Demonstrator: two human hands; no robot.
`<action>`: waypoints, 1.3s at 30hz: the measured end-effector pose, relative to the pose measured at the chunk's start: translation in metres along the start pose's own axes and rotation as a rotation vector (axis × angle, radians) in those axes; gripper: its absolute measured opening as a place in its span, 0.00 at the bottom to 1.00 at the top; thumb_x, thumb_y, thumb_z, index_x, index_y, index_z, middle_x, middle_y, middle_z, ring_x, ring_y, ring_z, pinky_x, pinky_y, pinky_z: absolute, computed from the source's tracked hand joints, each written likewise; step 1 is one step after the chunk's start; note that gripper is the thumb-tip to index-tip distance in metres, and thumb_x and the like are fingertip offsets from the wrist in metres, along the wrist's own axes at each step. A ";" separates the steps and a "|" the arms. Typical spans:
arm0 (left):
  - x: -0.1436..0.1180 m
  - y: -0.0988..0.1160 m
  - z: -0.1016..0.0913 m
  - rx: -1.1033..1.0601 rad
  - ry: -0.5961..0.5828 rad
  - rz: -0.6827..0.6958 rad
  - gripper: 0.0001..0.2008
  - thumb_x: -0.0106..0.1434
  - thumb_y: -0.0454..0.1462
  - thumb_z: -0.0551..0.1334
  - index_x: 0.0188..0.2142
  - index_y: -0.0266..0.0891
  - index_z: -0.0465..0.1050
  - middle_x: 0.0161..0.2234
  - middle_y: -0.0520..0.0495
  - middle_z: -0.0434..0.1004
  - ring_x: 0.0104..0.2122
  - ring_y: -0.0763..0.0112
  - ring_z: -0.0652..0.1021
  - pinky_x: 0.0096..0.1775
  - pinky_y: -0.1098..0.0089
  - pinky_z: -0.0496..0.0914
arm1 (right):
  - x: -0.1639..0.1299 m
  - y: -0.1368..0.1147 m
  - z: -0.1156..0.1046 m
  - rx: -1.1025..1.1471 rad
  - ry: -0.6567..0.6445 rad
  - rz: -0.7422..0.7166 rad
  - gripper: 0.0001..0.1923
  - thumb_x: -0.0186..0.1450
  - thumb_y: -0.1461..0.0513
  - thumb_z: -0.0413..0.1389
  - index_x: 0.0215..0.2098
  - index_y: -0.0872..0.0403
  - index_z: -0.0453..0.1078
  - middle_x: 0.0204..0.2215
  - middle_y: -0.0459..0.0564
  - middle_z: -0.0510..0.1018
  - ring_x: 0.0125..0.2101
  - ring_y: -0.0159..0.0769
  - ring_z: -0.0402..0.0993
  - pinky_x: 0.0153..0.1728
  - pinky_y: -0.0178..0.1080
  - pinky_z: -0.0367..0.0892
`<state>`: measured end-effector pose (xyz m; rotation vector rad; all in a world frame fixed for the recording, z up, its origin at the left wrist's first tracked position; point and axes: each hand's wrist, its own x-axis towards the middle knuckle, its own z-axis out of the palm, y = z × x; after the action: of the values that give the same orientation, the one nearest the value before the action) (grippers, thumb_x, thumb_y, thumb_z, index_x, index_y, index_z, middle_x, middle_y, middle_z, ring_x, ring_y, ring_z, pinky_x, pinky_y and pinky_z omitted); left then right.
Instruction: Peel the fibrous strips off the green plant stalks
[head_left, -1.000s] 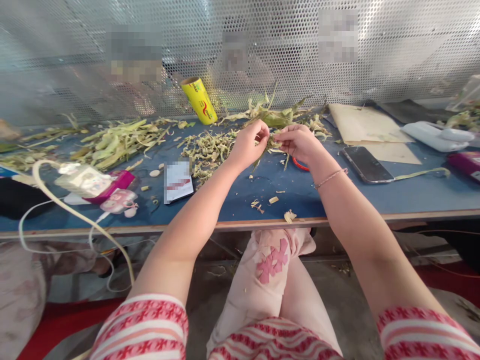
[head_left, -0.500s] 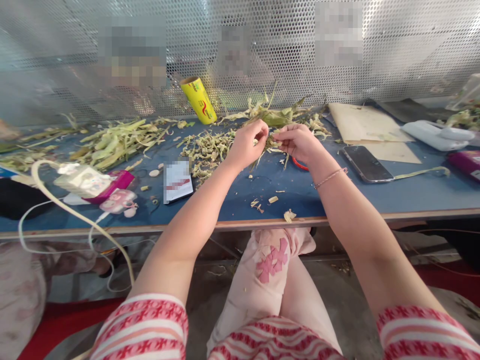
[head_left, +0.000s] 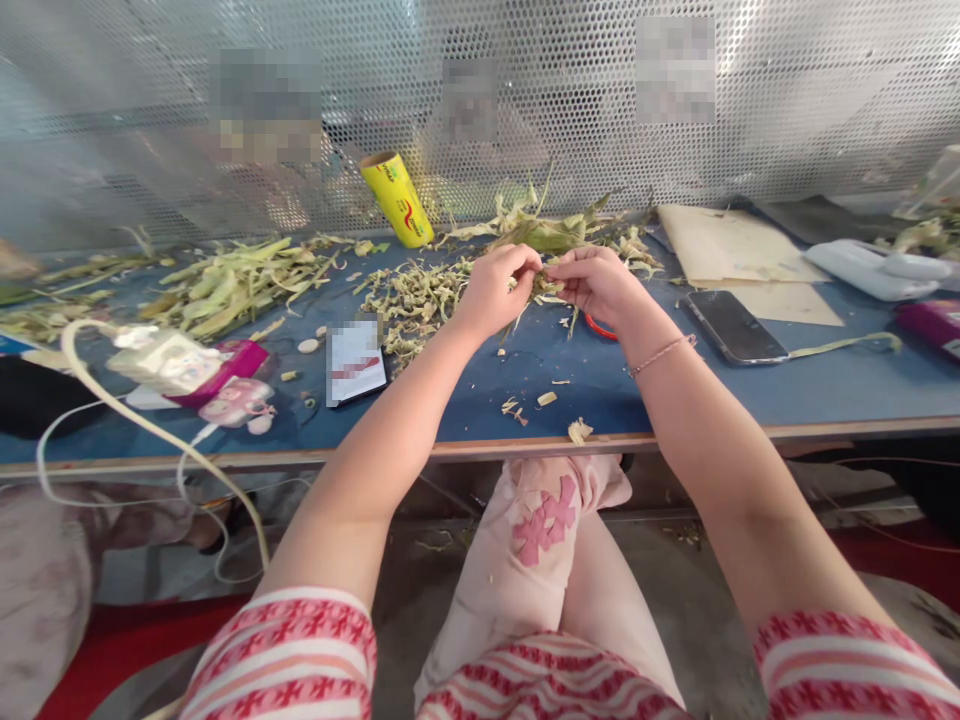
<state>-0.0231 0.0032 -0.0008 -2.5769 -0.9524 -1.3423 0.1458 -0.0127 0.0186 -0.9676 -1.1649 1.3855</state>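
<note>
My left hand (head_left: 491, 292) and my right hand (head_left: 604, 285) meet above the blue table, fingertips close together. Both are closed in a pinch on a small piece of dried plant (head_left: 548, 284), greenish and partly hidden by the fingers. To the left and behind my left hand spreads a heap of short, curled, pale-green plant bits (head_left: 409, 300). Beyond the hands lie longer dry leaves and stalks (head_left: 559, 235). A red curved object (head_left: 600, 329), mostly covered, shows beneath my right hand. Small scraps (head_left: 547, 398) are scattered near the table's front edge.
A phone with a lit screen (head_left: 356, 362) is left of my forearm; a dark phone (head_left: 736, 327) lies right. Behind stand a yellow wrap tube (head_left: 397, 200) and a perforated metal panel (head_left: 570, 130). Long stalks (head_left: 232, 285) and a cabled power bank (head_left: 176, 365) are at left, cardboard (head_left: 739, 245) at right.
My left hand has shifted very slightly right, its fingertips closer to my right hand's. Both hands keep their pinch, and the things on the table stay where they were.
</note>
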 end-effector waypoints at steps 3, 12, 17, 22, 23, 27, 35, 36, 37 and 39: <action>0.000 -0.001 0.001 -0.013 -0.002 -0.011 0.07 0.61 0.29 0.55 0.34 0.40 0.70 0.33 0.49 0.77 0.34 0.73 0.76 0.41 0.69 0.69 | 0.001 0.001 -0.001 0.002 -0.005 -0.005 0.15 0.50 0.71 0.66 0.21 0.56 0.62 0.17 0.44 0.73 0.19 0.23 0.69 0.22 0.27 0.68; 0.000 -0.001 0.003 -0.115 0.014 -0.073 0.07 0.61 0.30 0.56 0.36 0.38 0.72 0.35 0.47 0.79 0.35 0.73 0.78 0.41 0.69 0.72 | 0.001 0.001 -0.004 0.003 -0.012 -0.046 0.14 0.52 0.71 0.65 0.20 0.56 0.63 0.15 0.41 0.68 0.19 0.23 0.67 0.24 0.29 0.67; 0.001 -0.004 0.004 -0.201 0.030 -0.124 0.06 0.62 0.32 0.57 0.37 0.37 0.72 0.34 0.47 0.79 0.35 0.74 0.78 0.39 0.70 0.73 | 0.002 0.002 -0.005 0.008 -0.031 -0.054 0.15 0.52 0.71 0.65 0.20 0.56 0.63 0.15 0.41 0.67 0.18 0.22 0.66 0.24 0.29 0.67; 0.001 -0.006 0.004 -0.228 0.026 -0.151 0.03 0.63 0.32 0.58 0.37 0.39 0.70 0.32 0.50 0.78 0.34 0.75 0.78 0.39 0.70 0.72 | 0.003 0.003 -0.005 0.007 -0.037 -0.058 0.15 0.51 0.70 0.66 0.20 0.56 0.63 0.15 0.41 0.68 0.19 0.22 0.66 0.24 0.29 0.67; 0.001 -0.006 0.004 -0.226 0.028 -0.149 0.03 0.63 0.32 0.58 0.37 0.39 0.69 0.32 0.50 0.78 0.34 0.75 0.77 0.39 0.70 0.72 | 0.003 0.003 -0.005 0.006 -0.036 -0.057 0.15 0.51 0.70 0.66 0.20 0.56 0.63 0.16 0.42 0.69 0.19 0.22 0.66 0.24 0.29 0.67; 0.000 -0.006 0.004 -0.211 0.040 -0.127 0.03 0.63 0.32 0.58 0.35 0.40 0.68 0.31 0.51 0.76 0.33 0.76 0.77 0.39 0.70 0.72 | 0.002 0.002 -0.005 0.016 -0.040 -0.057 0.15 0.51 0.70 0.66 0.19 0.56 0.63 0.17 0.43 0.71 0.19 0.22 0.66 0.24 0.28 0.67; 0.001 -0.007 0.004 -0.127 0.089 -0.035 0.04 0.64 0.31 0.57 0.35 0.41 0.68 0.35 0.50 0.74 0.36 0.75 0.75 0.39 0.71 0.72 | 0.001 0.001 -0.004 0.031 -0.021 -0.054 0.14 0.50 0.70 0.66 0.20 0.56 0.63 0.17 0.42 0.72 0.19 0.22 0.68 0.24 0.28 0.68; 0.001 -0.008 0.004 -0.118 0.096 -0.025 0.04 0.64 0.31 0.57 0.35 0.41 0.67 0.35 0.49 0.74 0.36 0.75 0.75 0.40 0.71 0.72 | 0.001 0.001 -0.004 0.034 -0.019 -0.058 0.15 0.50 0.70 0.66 0.20 0.56 0.63 0.17 0.42 0.71 0.19 0.22 0.67 0.24 0.28 0.68; 0.002 -0.007 0.003 -0.107 0.099 -0.020 0.04 0.64 0.31 0.57 0.35 0.42 0.67 0.36 0.49 0.73 0.37 0.74 0.75 0.41 0.70 0.72 | 0.001 0.001 -0.003 0.037 -0.019 -0.061 0.15 0.50 0.70 0.66 0.20 0.56 0.63 0.16 0.42 0.71 0.18 0.22 0.67 0.24 0.28 0.68; 0.002 -0.006 0.001 -0.080 0.098 -0.020 0.05 0.63 0.30 0.57 0.34 0.42 0.67 0.36 0.48 0.73 0.40 0.72 0.74 0.44 0.67 0.73 | 0.000 0.000 -0.003 0.039 -0.024 -0.068 0.15 0.51 0.70 0.66 0.19 0.56 0.63 0.16 0.41 0.70 0.18 0.22 0.66 0.24 0.29 0.68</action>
<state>-0.0249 0.0098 -0.0015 -2.5375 -0.9288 -1.5264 0.1488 -0.0118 0.0175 -0.8782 -1.1742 1.3640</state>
